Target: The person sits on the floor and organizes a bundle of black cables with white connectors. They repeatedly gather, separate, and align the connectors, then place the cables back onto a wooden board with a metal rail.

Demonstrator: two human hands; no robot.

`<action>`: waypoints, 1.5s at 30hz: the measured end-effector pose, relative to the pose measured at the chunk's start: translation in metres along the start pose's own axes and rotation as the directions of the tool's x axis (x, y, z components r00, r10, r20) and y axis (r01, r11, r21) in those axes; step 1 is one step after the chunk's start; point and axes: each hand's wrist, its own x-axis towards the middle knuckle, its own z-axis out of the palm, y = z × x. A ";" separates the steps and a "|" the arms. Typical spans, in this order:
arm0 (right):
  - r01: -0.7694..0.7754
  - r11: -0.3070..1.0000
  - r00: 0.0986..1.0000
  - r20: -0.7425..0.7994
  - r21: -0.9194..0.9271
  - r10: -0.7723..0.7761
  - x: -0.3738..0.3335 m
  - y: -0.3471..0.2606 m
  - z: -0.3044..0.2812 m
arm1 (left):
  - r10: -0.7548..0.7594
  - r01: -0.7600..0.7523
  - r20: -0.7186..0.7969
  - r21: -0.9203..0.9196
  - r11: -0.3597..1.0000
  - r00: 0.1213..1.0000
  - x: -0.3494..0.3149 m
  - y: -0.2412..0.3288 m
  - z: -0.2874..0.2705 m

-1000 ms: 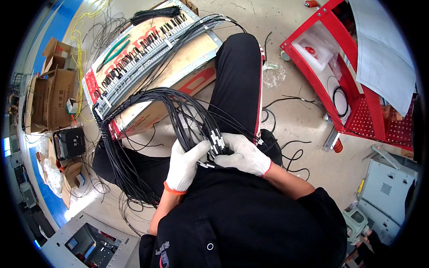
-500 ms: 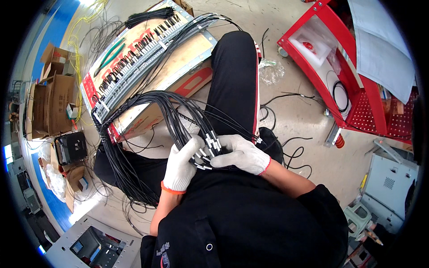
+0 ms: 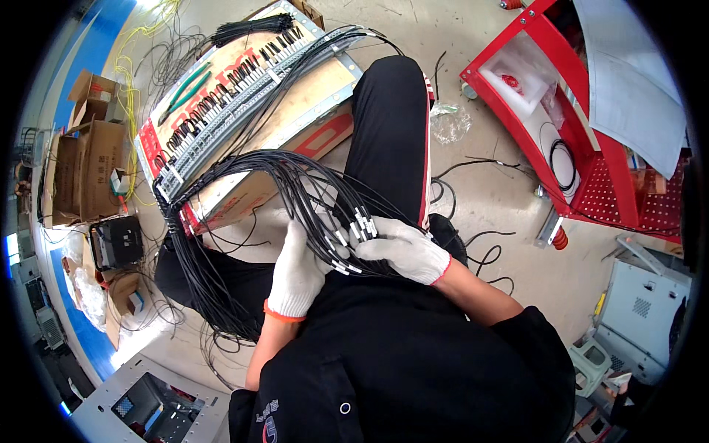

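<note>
A thick bundle of black cables [image 3: 284,164] with white label sleeves near their ends arches from a metal rail [image 3: 233,114] down to my lap. My right hand [image 3: 402,251], in a white knit glove, is closed on part of the labelled cable ends [image 3: 362,225]. Opposite it, my gloved left hand [image 3: 295,269] is open, thumb raised beside the bundle. Its fingers reach under the other cables and are partly hidden by them. Many short black cable ends with white sleeves [image 3: 214,98] line the rail.
The rail lies on a wooden-topped box [image 3: 314,92], with green-handled pliers [image 3: 185,92] and a bunch of black cable ties [image 3: 251,28]. More cables hang at the left [image 3: 196,266]. A red metal frame [image 3: 620,170] stands right, cardboard boxes [image 3: 88,173] left. Loose cables [image 3: 480,247] lie on the floor.
My left thumb has lifted off the cables and the hand has opened. The cable ends have spread apart between my hands. My right hand has shifted slightly right, still gripping.
</note>
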 end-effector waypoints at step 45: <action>-0.029 -0.333 0.741 0.203 -0.942 -0.640 -0.037 -0.048 0.024 | 0.638 -0.582 -0.101 0.324 0.746 0.763 0.007 0.023 0.000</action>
